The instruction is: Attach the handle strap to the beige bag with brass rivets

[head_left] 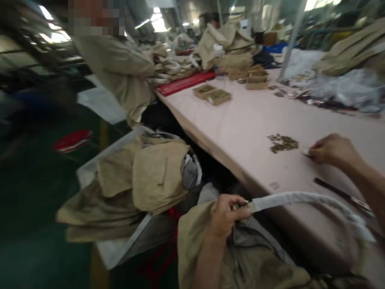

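Note:
My left hand is closed on the end of a white padded strap that curves off a khaki garment lying across my lap below the table edge. On the pink table, my right hand rests with its fingers pinched together on a small pale piece I cannot make out. It sits just right of a little heap of small brown metal parts. A dark slim tool lies on the table below my right wrist.
A white bin heaped with khaki garments stands left of my lap. A person in a khaki jacket works at the table's far left end. Small cardboard boxes, a red strip, garment piles and plastic bags lie further along.

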### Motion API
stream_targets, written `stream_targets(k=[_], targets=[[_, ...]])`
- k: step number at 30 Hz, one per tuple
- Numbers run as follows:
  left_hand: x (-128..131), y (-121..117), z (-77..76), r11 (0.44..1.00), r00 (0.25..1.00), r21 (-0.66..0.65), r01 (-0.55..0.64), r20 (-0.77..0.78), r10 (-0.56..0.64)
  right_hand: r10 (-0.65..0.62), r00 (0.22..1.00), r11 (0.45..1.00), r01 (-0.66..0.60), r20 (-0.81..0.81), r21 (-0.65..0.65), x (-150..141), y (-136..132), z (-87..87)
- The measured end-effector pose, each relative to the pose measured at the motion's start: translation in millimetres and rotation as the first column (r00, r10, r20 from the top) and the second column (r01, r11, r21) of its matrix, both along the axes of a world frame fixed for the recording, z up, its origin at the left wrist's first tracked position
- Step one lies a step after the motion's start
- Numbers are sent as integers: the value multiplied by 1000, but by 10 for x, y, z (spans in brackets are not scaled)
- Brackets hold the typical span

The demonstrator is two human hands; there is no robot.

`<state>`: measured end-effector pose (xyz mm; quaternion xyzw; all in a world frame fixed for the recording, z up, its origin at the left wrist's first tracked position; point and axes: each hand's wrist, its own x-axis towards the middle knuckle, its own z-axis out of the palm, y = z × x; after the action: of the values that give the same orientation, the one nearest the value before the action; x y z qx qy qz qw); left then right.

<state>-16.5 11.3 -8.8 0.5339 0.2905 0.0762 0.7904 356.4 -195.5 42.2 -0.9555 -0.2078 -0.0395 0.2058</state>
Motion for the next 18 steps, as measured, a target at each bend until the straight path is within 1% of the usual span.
stream_targets(k=[1,2,3,5,8,10,12,14,15,17,18], targets=[[-109,55,-70,1000,1000,-23,-7,16,7,0,994,999,-6,-107,-51,3,147,-119],[-167,66,-120,999,999,-49,5,40,-3,-10,980,994,-11,-201,-105,32,188,-192],[-186,50,-150,997,998,-69,23,60,-19,-19,962,989,-22,-271,-149,82,151,-228],[-170,-1,-165,995,996,-84,54,82,-47,4,948,979,-69,-318,-194,198,-20,-239],[-169,-13,-146,992,989,-71,108,112,-100,134,970,942,-188,-202,-279,281,-192,-259],[-210,16,-143,989,983,-48,138,125,-131,223,967,907,-252,-122,-338,254,-195,-309],[-258,38,-149,989,981,-23,148,128,-144,287,953,880,-301,-93,-367,176,-163,-338],[-294,40,-159,991,982,-15,136,135,-133,329,941,865,-335,-81,-375,34,-129,-293],[-306,36,-163,991,982,-18,129,143,-126,346,935,863,-348,-73,-366,-71,-108,-234],[-322,25,-171,992,981,-36,119,156,-112,400,914,865,-402,-70,-301,-373,-37,-57],[-327,20,-172,992,981,-48,115,162,-106,445,893,860,-449,-74,-243,-572,16,48]])
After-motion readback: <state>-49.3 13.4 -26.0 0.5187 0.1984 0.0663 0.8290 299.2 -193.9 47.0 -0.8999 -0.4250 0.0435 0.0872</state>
